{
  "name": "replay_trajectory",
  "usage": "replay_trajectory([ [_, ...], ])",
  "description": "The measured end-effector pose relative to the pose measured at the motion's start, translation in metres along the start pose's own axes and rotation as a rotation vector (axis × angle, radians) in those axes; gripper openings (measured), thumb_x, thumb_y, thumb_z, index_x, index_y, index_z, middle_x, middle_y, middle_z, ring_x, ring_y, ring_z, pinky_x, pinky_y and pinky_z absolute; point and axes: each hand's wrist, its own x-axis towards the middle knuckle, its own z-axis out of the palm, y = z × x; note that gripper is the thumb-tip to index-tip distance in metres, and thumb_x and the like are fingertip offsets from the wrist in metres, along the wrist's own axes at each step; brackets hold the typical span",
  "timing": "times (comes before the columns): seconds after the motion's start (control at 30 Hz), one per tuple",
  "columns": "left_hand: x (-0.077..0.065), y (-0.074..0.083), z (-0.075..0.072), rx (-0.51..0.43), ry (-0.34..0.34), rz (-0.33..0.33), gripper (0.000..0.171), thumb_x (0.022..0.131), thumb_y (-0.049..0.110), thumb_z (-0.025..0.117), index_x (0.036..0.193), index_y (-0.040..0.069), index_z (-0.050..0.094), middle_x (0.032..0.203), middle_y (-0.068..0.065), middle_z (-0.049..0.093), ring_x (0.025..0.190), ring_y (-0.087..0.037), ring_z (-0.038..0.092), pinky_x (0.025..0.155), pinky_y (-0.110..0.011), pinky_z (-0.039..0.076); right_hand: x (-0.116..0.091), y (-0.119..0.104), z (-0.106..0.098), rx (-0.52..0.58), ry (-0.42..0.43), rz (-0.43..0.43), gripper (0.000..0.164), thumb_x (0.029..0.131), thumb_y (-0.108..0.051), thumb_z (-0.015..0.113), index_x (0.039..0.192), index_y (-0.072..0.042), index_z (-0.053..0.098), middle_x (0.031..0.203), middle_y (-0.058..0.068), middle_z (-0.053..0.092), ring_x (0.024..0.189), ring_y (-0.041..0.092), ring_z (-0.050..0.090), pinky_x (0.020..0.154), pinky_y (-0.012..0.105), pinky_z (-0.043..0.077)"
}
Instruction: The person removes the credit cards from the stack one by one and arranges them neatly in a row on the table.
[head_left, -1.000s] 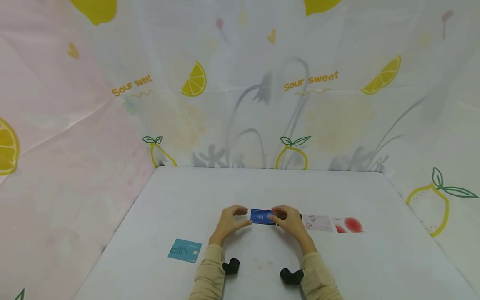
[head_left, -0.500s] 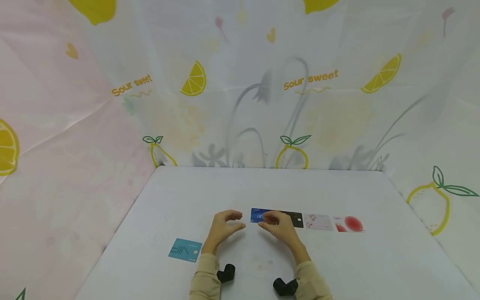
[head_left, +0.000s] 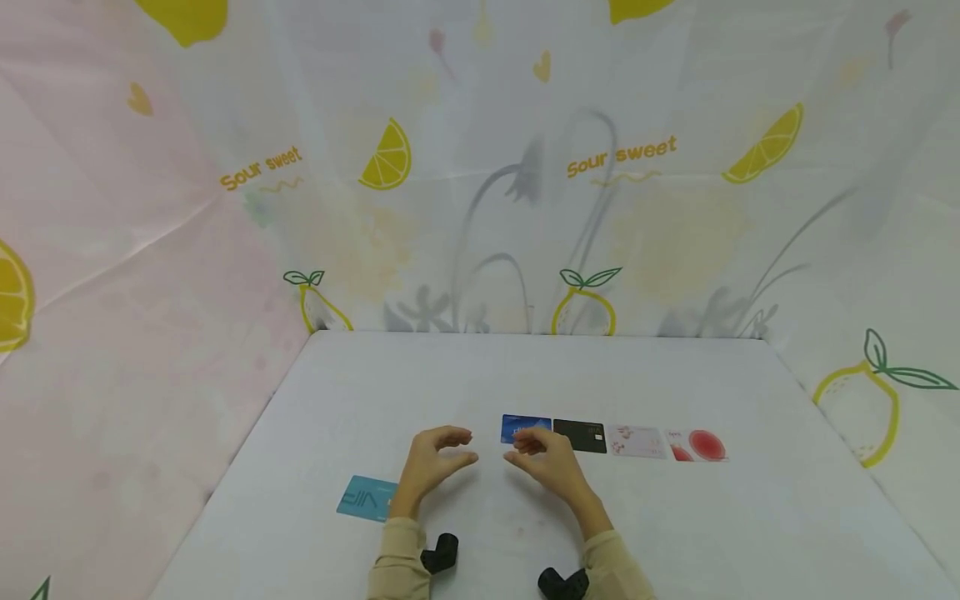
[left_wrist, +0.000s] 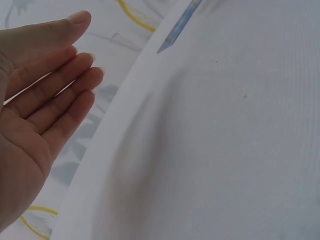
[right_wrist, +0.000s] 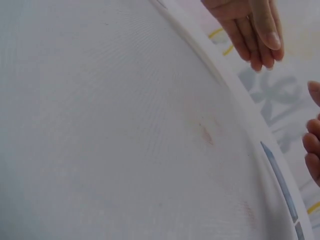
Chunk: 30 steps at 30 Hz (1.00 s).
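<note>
Four-sided flat cards lie in a row on the white table: a blue card (head_left: 513,426), a black card (head_left: 579,436), a pale pink floral card (head_left: 636,442) and a white card with red circles (head_left: 697,446). My right hand (head_left: 551,468) hovers in front of the blue card, covering its lower right part, fingers loosely bent and holding nothing. Level with it, my left hand (head_left: 431,465) is raised, thumb and fingers apart, with nothing between them. Beside the left wrist lies a teal card (head_left: 365,497), its right end hidden by that wrist.
The white table (head_left: 750,525) runs back to a hanging cloth (head_left: 465,208) printed with lemons. Black wrist-worn devices (head_left: 441,553) stick out inward from both sleeves. Faint marks spot the tabletop between the forearms.
My right hand has let go of the blue card and drawn back left and nearer, uncovering the black card. My left hand has moved left and nearer, now partly covering the teal card.
</note>
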Motion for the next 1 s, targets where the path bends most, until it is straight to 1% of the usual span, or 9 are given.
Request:
replay_trajectory([
  [0.13,-0.004,-0.002,-0.006,-0.003,0.022,0.000,0.029,0.067,-0.003,0.073,0.094,-0.005,0.064,0.091,-0.021,0.064,0.086,-0.035,0.059,0.080,-0.046,0.046,-0.001,-0.002,0.006,-0.001,-0.010,0.010,0.030,0.075,-0.018,0.071,0.092,0.005,0.061,0.083,0.008,0.063,0.073,0.015,0.059,0.067,0.028,0.050],
  [0.27,-0.008,-0.001,-0.010,0.008,0.023,-0.024,0.029,0.067,-0.002,0.073,0.093,-0.005,0.064,0.090,-0.020,0.064,0.086,-0.035,0.059,0.081,-0.047,0.045,-0.002,-0.004,0.010,0.006,-0.013,-0.006,0.029,0.074,-0.018,0.071,0.090,0.005,0.061,0.081,0.008,0.063,0.072,0.016,0.059,0.066,0.028,0.050],
  [0.43,-0.013,0.001,-0.011,0.036,0.017,-0.041,0.028,0.068,0.000,0.073,0.094,-0.006,0.064,0.091,-0.019,0.064,0.086,-0.034,0.059,0.081,-0.048,0.045,-0.004,-0.005,0.016,0.012,-0.023,-0.014,0.032,0.075,-0.021,0.071,0.092,0.004,0.061,0.083,0.006,0.063,0.073,0.016,0.059,0.067,0.028,0.050],
  [0.57,-0.018,0.003,-0.011,0.052,0.035,-0.043,0.027,0.067,-0.001,0.073,0.093,-0.005,0.064,0.089,-0.019,0.064,0.085,-0.034,0.059,0.080,-0.048,0.045,-0.005,-0.007,0.023,0.000,-0.038,0.004,0.031,0.075,-0.020,0.071,0.093,0.004,0.061,0.085,0.006,0.063,0.075,0.018,0.060,0.068,0.028,0.050],
  [0.63,-0.020,0.003,-0.011,0.062,0.049,-0.041,0.026,0.067,-0.001,0.073,0.092,-0.004,0.065,0.088,-0.018,0.065,0.084,-0.033,0.060,0.078,-0.048,0.045,-0.006,-0.013,0.025,0.015,-0.041,0.012,0.029,0.075,-0.014,0.071,0.093,0.006,0.060,0.085,0.010,0.063,0.075,0.023,0.060,0.068,0.033,0.051],
  [0.77,-0.025,0.004,-0.013,0.072,0.089,-0.024,0.026,0.065,-0.003,0.074,0.090,-0.004,0.066,0.086,-0.017,0.065,0.081,-0.033,0.060,0.076,-0.046,0.046,-0.008,-0.034,0.025,0.061,-0.046,0.008,0.025,0.074,-0.005,0.070,0.092,0.008,0.059,0.084,0.018,0.062,0.075,0.032,0.059,0.068,0.040,0.050],
  [0.83,-0.028,0.005,-0.015,0.080,0.105,-0.024,0.026,0.065,-0.003,0.074,0.089,-0.003,0.066,0.085,-0.017,0.066,0.081,-0.033,0.060,0.076,-0.046,0.047,-0.009,-0.043,0.025,0.070,-0.053,-0.010,0.023,0.073,-0.003,0.070,0.090,0.008,0.059,0.083,0.020,0.062,0.073,0.033,0.059,0.067,0.039,0.050],
  [0.93,-0.031,0.003,-0.018,0.089,0.119,-0.042,0.025,0.065,-0.001,0.075,0.089,-0.003,0.066,0.086,-0.016,0.066,0.082,-0.032,0.060,0.077,-0.046,0.046,-0.009,-0.050,0.026,0.071,-0.070,-0.028,0.022,0.073,-0.003,0.070,0.089,0.008,0.059,0.082,0.019,0.062,0.072,0.033,0.059,0.066,0.037,0.051],
  [1.0,-0.033,-0.009,-0.019,0.102,0.127,-0.050,0.026,0.065,0.002,0.076,0.089,-0.001,0.066,0.085,-0.011,0.067,0.082,-0.027,0.061,0.077,-0.043,0.047,-0.009,-0.051,0.029,0.072,-0.078,-0.034,0.022,0.073,-0.003,0.070,0.089,0.008,0.059,0.081,0.019,0.062,0.071,0.031,0.059,0.066,0.037,0.051],
])
